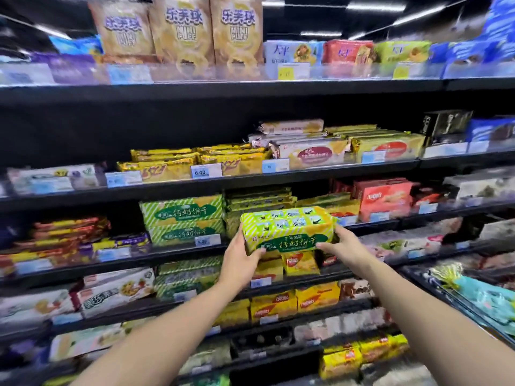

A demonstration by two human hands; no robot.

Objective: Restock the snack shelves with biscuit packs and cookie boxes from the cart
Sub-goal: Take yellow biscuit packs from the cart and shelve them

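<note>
I hold a yellow-green striped biscuit pack (287,229) in front of the snack shelves, at the height of the third shelf. My left hand (239,257) grips its left end, thumb under the front edge. My right hand (342,243) grips its right end. Just left of it, two packs of the same kind (182,218) lie stacked on the shelf. Behind the held pack is a stack of darker green packs (259,201).
Black shelves (195,188) filled with biscuit packs and boxes run the full width. Red boxes (384,199) stand right of the held pack. Yellow packs (301,263) sit on the shelf below. The cart's black rim (434,291) with teal packs shows at the right.
</note>
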